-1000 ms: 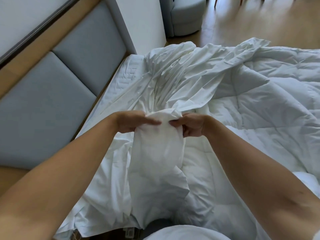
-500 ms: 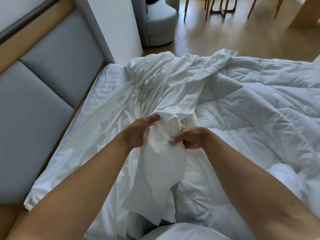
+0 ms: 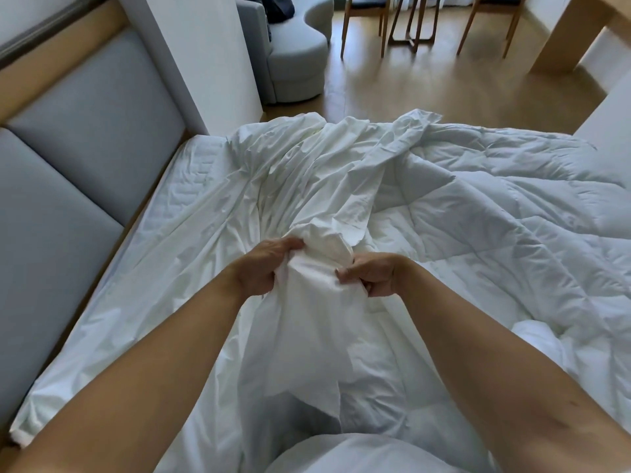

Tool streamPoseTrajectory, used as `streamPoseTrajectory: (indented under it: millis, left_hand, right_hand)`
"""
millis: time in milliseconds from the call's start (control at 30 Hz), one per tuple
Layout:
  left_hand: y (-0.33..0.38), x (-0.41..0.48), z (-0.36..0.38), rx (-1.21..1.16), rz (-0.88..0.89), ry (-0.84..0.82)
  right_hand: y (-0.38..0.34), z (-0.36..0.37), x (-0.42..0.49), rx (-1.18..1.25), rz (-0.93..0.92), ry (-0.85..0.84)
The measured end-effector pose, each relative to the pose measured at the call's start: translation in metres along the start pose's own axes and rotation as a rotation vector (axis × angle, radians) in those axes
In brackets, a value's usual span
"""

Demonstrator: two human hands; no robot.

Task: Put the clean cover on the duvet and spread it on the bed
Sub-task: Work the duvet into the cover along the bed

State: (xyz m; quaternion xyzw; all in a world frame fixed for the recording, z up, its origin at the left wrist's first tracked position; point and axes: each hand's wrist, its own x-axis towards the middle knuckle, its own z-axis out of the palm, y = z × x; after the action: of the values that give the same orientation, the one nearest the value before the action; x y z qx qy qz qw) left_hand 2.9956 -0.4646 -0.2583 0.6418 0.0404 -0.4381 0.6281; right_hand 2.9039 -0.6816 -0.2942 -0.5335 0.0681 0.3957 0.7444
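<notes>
A thin, creased white cotton duvet cover (image 3: 300,329) lies on the bed, gathered into a bunch at the centre of the view. Both hands hold that bunch up. The left hand (image 3: 263,268) grips its 9 o'clock side with fingers curled into the cloth; the right hand (image 3: 370,274) pinches its 3 o'clock side, fingers folded tight. The hands sit near each other with only the raised fold between them.

From the bunch, one length of cover hangs down toward 6 o'clock, between the bare forearms. The rest fans out in long wrinkles toward 11 and 12 o'clock, reaching the far edge of the bed.

A thick white quilted duvet (image 3: 495,213) lies rumpled from 1 to 4 o'clock, partly under the cover's edge. A strip of white quilted mattress (image 3: 194,169) shows at 10 o'clock, along a grey padded headboard (image 3: 85,138) framed in pale wood.

Beyond the bed, at 12 o'clock, stand a white partition wall (image 3: 205,56) and a rounded grey upholstered armchair (image 3: 297,56). At 1 o'clock — on a light wooden floor (image 3: 426,87) — are slim wooden chair legs (image 3: 362,29).
</notes>
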Motion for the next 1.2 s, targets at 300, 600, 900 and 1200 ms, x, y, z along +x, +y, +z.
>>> streamPoseTrajectory:
  millis: [300, 600, 900, 1200]
  left_hand:
    - [-0.014, -0.003, -0.018, 0.46, -0.236, -0.442]
    - [-0.024, 0.002, -0.005, -0.106, -0.175, -0.298]
    - [-0.029, -0.004, -0.001, -0.123, -0.091, -0.185]
    - [0.034, -0.025, 0.016, 1.63, 0.179, -0.019]
  right_hand:
    - [0.001, -0.006, -0.001, -0.057, 0.141, 0.164]
    - [0.001, 0.008, 0.016, 0.147, 0.072, 0.443]
    - [0.004, 0.002, 0.011, -0.048, 0.131, -0.032]
    - [-0.008, 0.026, 0.029, -0.027, 0.061, 0.326]
